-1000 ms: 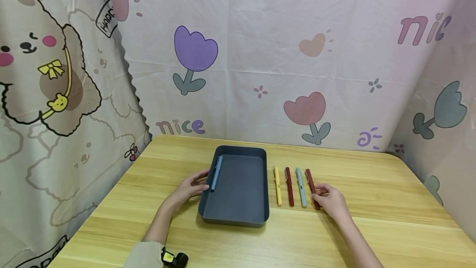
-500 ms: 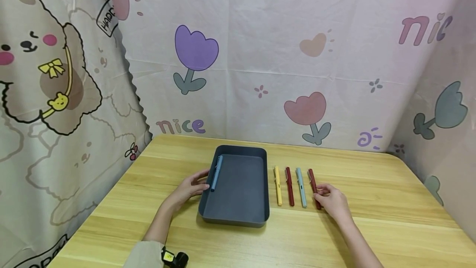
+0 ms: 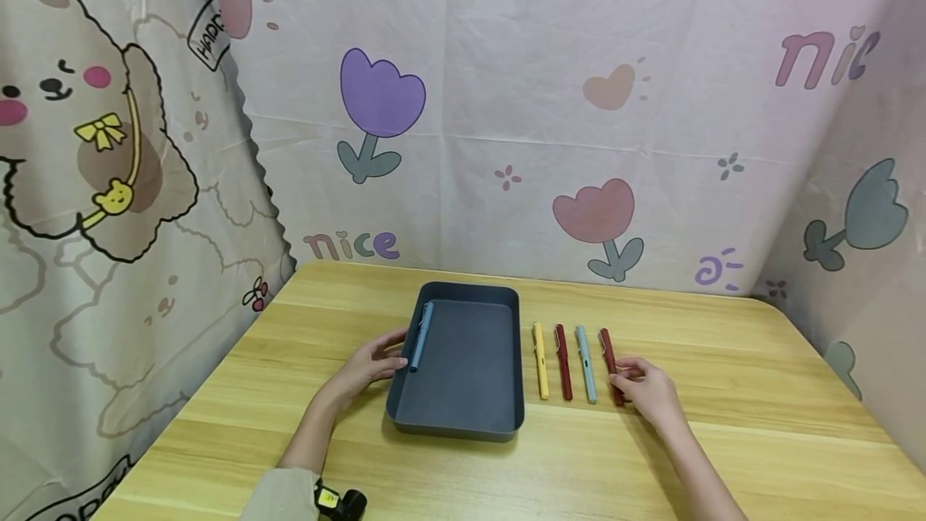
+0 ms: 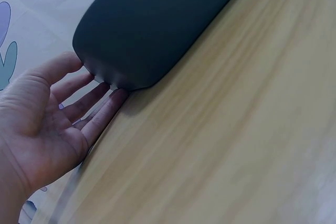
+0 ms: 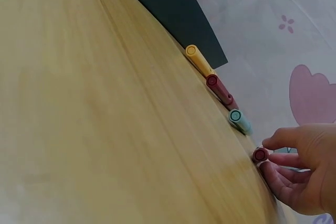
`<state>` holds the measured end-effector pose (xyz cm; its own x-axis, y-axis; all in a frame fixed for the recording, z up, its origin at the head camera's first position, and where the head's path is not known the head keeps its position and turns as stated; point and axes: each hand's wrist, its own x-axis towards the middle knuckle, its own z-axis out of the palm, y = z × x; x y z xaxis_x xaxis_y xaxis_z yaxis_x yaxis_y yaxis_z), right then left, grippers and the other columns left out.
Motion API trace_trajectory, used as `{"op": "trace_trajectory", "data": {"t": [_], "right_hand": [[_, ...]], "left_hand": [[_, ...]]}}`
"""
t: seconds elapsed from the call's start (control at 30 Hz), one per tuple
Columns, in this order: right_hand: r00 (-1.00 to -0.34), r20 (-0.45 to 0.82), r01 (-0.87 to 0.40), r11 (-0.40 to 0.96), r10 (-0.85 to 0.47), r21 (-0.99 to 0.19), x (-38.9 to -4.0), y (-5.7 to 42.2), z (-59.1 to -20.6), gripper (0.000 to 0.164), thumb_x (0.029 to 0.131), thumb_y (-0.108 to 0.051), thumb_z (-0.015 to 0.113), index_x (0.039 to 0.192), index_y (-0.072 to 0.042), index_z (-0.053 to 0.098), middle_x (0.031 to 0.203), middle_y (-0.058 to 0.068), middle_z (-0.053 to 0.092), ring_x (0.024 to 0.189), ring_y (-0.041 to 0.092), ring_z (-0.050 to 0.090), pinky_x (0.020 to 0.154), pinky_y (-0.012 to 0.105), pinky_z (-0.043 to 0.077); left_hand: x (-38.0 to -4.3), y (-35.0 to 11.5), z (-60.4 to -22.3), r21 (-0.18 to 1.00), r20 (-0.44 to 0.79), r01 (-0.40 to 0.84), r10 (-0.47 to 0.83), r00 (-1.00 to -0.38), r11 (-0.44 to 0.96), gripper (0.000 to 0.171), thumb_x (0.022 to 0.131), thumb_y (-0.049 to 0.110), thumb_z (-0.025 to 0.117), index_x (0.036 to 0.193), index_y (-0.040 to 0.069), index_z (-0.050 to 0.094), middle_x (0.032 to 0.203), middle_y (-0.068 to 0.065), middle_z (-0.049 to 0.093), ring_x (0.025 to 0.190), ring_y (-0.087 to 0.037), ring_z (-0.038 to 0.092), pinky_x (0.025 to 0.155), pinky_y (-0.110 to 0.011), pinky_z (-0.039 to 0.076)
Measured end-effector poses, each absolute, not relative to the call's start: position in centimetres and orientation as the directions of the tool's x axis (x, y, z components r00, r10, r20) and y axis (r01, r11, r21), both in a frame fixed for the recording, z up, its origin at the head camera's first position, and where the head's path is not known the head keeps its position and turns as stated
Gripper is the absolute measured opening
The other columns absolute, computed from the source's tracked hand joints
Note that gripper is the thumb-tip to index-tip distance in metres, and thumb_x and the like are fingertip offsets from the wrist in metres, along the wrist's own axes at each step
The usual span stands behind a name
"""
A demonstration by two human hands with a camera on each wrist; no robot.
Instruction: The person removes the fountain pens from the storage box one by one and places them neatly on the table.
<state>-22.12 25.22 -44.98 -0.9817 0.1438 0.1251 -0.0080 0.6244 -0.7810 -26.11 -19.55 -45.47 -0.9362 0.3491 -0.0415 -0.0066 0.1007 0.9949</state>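
A dark grey tray (image 3: 463,368) lies on the table with a blue pen (image 3: 422,338) inside along its left wall. My left hand (image 3: 370,364) is at the tray's left side; in the left wrist view its fairly straight fingers (image 4: 89,103) touch the outer wall. To the right of the tray, a yellow pen (image 3: 540,362), a dark red pen (image 3: 563,362) and a light blue pen (image 3: 586,364) lie side by side. My right hand (image 3: 646,392) pinches another dark red pen (image 3: 608,350) near its lower end, at the row's right end. Its end (image 5: 260,155) shows between thumb and fingers in the right wrist view.
The wooden table (image 3: 760,392) reaches back to a printed cloth (image 3: 492,103) with flowers and lettering. Another cloth (image 3: 145,304) hangs along the left side. A black device (image 3: 340,502) is strapped at the left wrist.
The dark red pen in my right hand has shifted slightly right and turned a little straighter, the hand moving with it. My left hand and the tray stay put.
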Motion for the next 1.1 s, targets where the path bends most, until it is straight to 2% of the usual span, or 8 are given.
{"op": "trace_trajectory", "data": {"t": [0.27,0.57,0.8,1.0,1.1], "right_hand": [[-0.985,0.093,0.009,0.588,0.143,-0.809,-21.8,25.3,-44.1,0.032,0.085,-0.008,0.063,0.111,0.010,0.057,0.091,0.016,0.062,0.072,0.021,0.063,0.059,0.026,0.049],[-0.981,0.152,-0.044,0.629,0.120,-0.776,-21.3,24.0,-41.4,0.034,0.087,-0.018,0.063,0.114,0.003,0.060,0.096,0.011,0.064,0.092,0.028,0.061,0.074,0.032,0.045],[-0.986,0.156,-0.102,0.527,0.059,-0.844,-21.5,21.2,-40.0,0.032,0.087,-0.013,0.063,0.113,0.004,0.060,0.096,0.010,0.061,0.087,0.021,0.061,0.069,0.025,0.048],[-0.985,0.170,-0.156,0.463,-0.012,-0.873,-22.5,18.0,-39.3,0.028,0.086,-0.008,0.063,0.110,0.004,0.061,0.091,0.009,0.062,0.084,0.022,0.062,0.072,0.031,0.049],[-0.983,0.182,-0.179,0.459,-0.037,-0.870,-23.1,16.4,-39.1,0.025,0.085,-0.009,0.064,0.107,0.002,0.064,0.087,0.006,0.063,0.080,0.021,0.062,0.070,0.030,0.049]], "left_hand": [[-26.2,-19.6,-45.4,0.994,-0.039,0.000,0.347,-0.937,0.110,0.062,0.088,0.012,0.061,0.143,0.006,0.032,0.139,-0.022,0.035,0.121,-0.033,0.041,0.093,-0.043,0.038],[-26.1,-19.8,-45.3,0.994,-0.025,0.017,0.367,-0.930,0.112,0.063,0.089,0.014,0.061,0.143,0.005,0.031,0.141,-0.021,0.033,0.121,-0.033,0.041,0.092,-0.042,0.039],[-26.1,-19.8,-45.3,0.993,-0.019,0.026,0.369,-0.929,0.118,0.063,0.088,0.014,0.062,0.143,0.006,0.032,0.141,-0.020,0.032,0.121,-0.033,0.041,0.092,-0.043,0.039],[-26.2,-19.8,-45.4,0.992,-0.020,0.028,0.370,-0.929,0.123,0.062,0.089,0.013,0.061,0.143,0.006,0.031,0.142,-0.020,0.032,0.120,-0.033,0.041,0.092,-0.042,0.039],[-26.3,-19.7,-45.5,0.992,-0.020,0.027,0.377,-0.926,0.120,0.062,0.089,0.014,0.061,0.143,0.006,0.031,0.142,-0.020,0.031,0.121,-0.033,0.041,0.093,-0.043,0.038]]}}
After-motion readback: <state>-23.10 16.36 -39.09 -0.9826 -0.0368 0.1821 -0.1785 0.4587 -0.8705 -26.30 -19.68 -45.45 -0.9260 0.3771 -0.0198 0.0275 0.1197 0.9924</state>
